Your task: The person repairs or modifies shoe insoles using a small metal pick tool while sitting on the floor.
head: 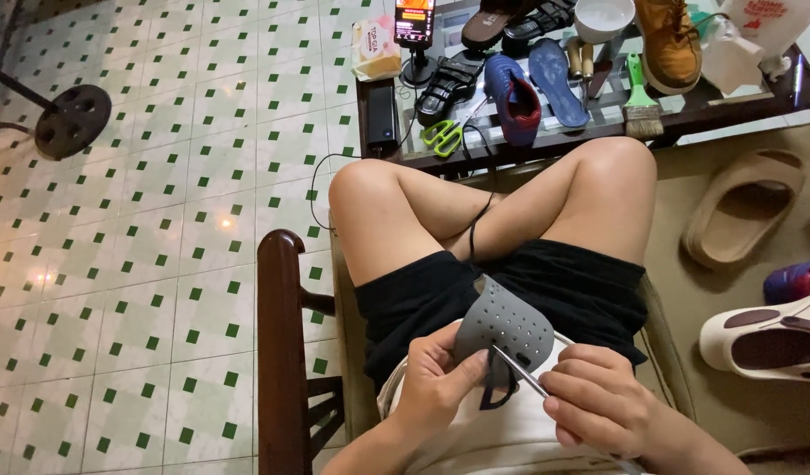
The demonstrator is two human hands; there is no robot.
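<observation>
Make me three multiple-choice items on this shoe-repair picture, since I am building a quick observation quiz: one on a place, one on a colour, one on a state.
1. Where do the green-handled scissors lie?
A. On the glass table
B. On the tiled floor
C. In the person's lap

2. What colour is the perforated shoe piece held over the lap?
A. Yellow
B. Grey
C. Red

3. How is the thin metal tool held?
A. Lying loose on the table
B. Gripped in the right hand, tip against the shoe piece
C. Hanging from the chair arm

Answers:
1 A, the scissors rest near the table's front edge beside a blue shoe.
2 B, the holed piece is plainly grey, pinched by the left hand.
3 B, the right hand's fingers close around the tool, whose tip meets the grey piece.
</observation>
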